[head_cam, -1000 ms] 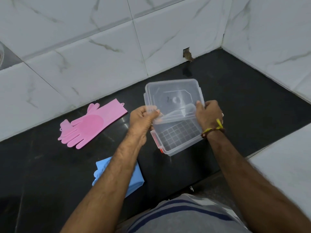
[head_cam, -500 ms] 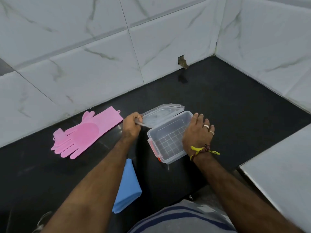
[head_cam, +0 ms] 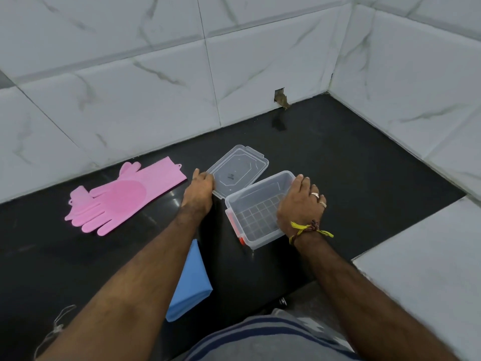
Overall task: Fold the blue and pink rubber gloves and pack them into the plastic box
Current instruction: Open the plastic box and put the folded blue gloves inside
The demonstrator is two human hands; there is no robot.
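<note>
A clear plastic box [head_cam: 256, 214] with red clips stands open on the black counter, empty inside. Its clear lid [head_cam: 238, 171] lies flat behind it on the left. My left hand [head_cam: 199, 188] holds the lid's left corner. My right hand [head_cam: 300, 204] grips the box's right wall. The pink rubber gloves [head_cam: 117, 198] lie flat, stacked, at the left near the wall. The blue glove [head_cam: 191, 282] lies near the front edge, mostly hidden under my left forearm.
White marble-pattern tiled walls close the counter [head_cam: 351, 162] at the back and right. A hole in the tile [head_cam: 279, 96] sits at the wall's base. A white ledge [head_cam: 426, 277] is at the front right. A thin string [head_cam: 56, 329] lies at the front left.
The box was held up in both hands, then set down on the counter. The lid came off and now lies flat behind the box on the left.
</note>
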